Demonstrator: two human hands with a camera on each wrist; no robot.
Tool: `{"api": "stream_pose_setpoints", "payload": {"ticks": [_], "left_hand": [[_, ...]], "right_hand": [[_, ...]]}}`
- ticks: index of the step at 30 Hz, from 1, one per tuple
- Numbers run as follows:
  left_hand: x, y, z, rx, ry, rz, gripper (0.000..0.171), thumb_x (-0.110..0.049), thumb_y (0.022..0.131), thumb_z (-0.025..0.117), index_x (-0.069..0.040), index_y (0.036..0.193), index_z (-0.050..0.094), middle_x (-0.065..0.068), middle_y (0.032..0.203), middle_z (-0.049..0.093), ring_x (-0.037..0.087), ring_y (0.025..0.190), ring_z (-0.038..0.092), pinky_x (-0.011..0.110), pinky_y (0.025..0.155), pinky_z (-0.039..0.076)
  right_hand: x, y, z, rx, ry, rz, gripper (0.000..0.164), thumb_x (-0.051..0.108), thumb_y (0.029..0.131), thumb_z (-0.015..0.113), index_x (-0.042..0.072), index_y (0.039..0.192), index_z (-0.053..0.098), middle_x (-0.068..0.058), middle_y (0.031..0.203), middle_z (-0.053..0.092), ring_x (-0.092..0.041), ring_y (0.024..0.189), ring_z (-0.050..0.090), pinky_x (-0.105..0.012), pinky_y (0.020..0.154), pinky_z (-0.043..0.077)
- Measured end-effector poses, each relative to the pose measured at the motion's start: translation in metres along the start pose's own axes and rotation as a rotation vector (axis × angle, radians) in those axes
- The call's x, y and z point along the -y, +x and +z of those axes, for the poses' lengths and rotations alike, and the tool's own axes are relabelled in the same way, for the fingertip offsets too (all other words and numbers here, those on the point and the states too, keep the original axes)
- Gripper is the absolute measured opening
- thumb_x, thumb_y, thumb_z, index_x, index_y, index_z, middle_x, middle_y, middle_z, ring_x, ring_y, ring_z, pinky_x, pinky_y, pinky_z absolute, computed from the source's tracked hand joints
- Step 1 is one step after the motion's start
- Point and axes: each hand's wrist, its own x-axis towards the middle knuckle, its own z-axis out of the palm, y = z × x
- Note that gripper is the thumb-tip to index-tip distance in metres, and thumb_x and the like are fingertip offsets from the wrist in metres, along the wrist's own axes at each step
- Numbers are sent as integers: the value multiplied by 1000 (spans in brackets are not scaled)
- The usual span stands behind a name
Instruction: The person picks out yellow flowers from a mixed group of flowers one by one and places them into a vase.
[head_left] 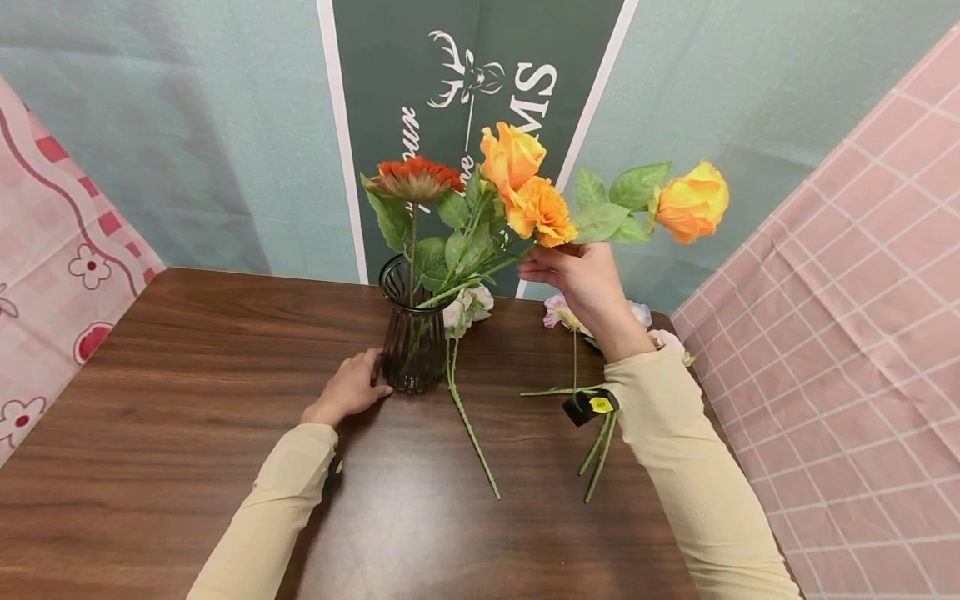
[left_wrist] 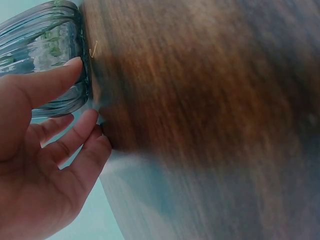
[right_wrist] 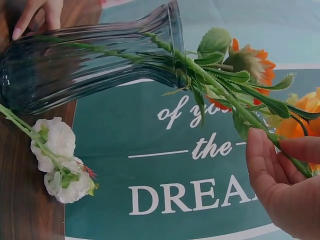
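A dark ribbed glass vase (head_left: 414, 346) stands upright with several flower stems in it. My left hand (head_left: 348, 385) holds its base, the thumb (left_wrist: 65, 75) along one side and the fingers behind. Above and right of the rim, my right hand (head_left: 576, 279) pinches a green stem (right_wrist: 240, 107) between thumb and fingers; it slants into the vase mouth. Around that hand are an orange ruffled flower (head_left: 542, 212), an orange rose (head_left: 512, 157) and another orange rose (head_left: 692, 202) farther right. Over the vase's left side rises a red-orange flower (head_left: 418, 178) with broad leaves.
A white flower (head_left: 468, 310) with a long stem lies beside the vase on the wooden table (head_left: 225, 375). Under my right forearm lie pale pink flowers (head_left: 558, 312) and several cut stems (head_left: 597, 458). A printed backdrop (head_left: 285, 167) hangs behind; pink cloth (head_left: 832, 333) stands right.
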Motion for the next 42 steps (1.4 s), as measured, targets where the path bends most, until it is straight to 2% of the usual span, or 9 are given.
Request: {"api": "stream_pose_setpoints", "payload": {"ticks": [7, 13, 23, 29, 32, 37, 42], "left_hand": [[2, 1, 1, -3, 11, 6, 62, -17, 85, 64, 7, 134, 34, 14, 88, 51, 35, 95, 46, 47, 74, 39], [3, 2, 2, -3, 16, 7, 63, -18, 85, 65, 7, 134, 34, 14, 88, 51, 36, 94, 46, 46, 75, 39], [2, 2, 0, 1, 16, 0, 63, -18, 85, 65, 6, 134, 34, 16, 91, 51, 36, 95, 46, 47, 74, 40], [2, 2, 2, 0, 12, 6, 63, -18, 85, 65, 6, 134, 34, 15, 90, 51, 35, 94, 46, 46, 74, 39], [2, 2, 2, -3, 8, 11, 63, -18, 85, 65, 6, 134, 34, 15, 90, 51, 36, 95, 46, 46, 74, 39], [2, 1, 1, -5, 10, 12, 63, -17, 85, 65, 6, 134, 34, 15, 90, 51, 36, 94, 46, 46, 74, 39], [3, 1, 1, 1, 5, 5, 63, -18, 85, 65, 6, 135, 33, 15, 90, 51, 36, 95, 46, 46, 74, 39]], "right_hand": [[2, 1, 2, 19, -96, 21, 26, -15, 86, 47, 1, 106, 51, -11, 73, 57, -24, 65, 65, -37, 68, 52], [4, 2, 4, 54, -104, 51, 26, -13, 87, 47, -4, 112, 49, -13, 75, 56, -25, 69, 65, -38, 70, 51], [2, 6, 11, 107, -152, 88, 20, -16, 86, 45, -11, 105, 48, -13, 76, 60, -23, 71, 65, -39, 72, 51], [-1, 5, 16, 106, -196, 100, 36, -19, 84, 46, -11, 119, 45, -17, 78, 61, -24, 71, 65, -38, 70, 52], [-2, 4, 17, 111, -196, 101, 43, -21, 82, 47, -11, 123, 43, -17, 77, 61, -25, 70, 65, -41, 72, 51], [-4, 5, 21, 134, -192, 106, 42, -22, 81, 49, -10, 121, 44, -15, 74, 62, -23, 66, 65, -43, 72, 50], [-6, 6, 24, 148, -201, 118, 33, -21, 82, 48, -13, 114, 46, -12, 71, 62, -21, 63, 65, -40, 71, 51]]}}
